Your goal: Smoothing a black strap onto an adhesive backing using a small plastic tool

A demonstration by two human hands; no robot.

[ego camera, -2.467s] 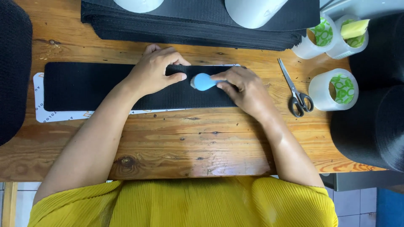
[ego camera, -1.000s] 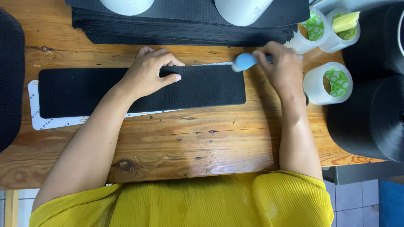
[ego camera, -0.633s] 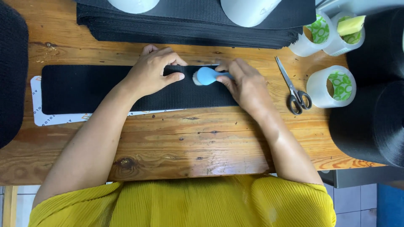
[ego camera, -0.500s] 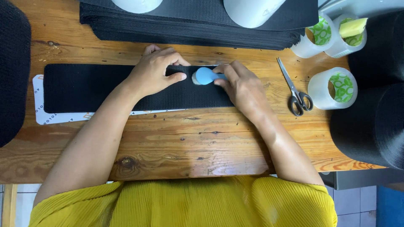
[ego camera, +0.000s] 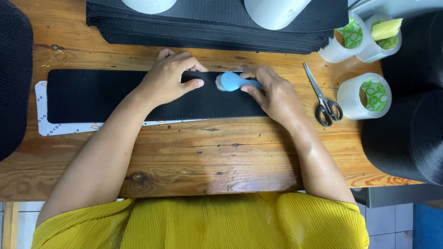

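A long black fabric strip [ego camera: 92, 94] lies flat on the wooden table [ego camera: 194, 152], over a white printed sheet [ego camera: 60, 128] that shows along its lower left edge. My left hand [ego camera: 168, 78] presses flat on the strip near its middle. My right hand [ego camera: 274, 92] grips a small blue-handled brush [ego camera: 229, 81], whose head rests on the strip's upper edge just right of my left fingertips.
A thick stack of black strips [ego camera: 207, 27] lies along the far edge, with two white objects on top. Scissors [ego camera: 323, 99] lie right of my right hand. Three tape rolls [ego camera: 364, 94] stand at the right, and large black rolls [ego camera: 410, 133] border both sides.
One second ago my right hand held the brush by the tape rolls at the far right. It has come back left, and the brush head now sits on the strip beside my left hand.
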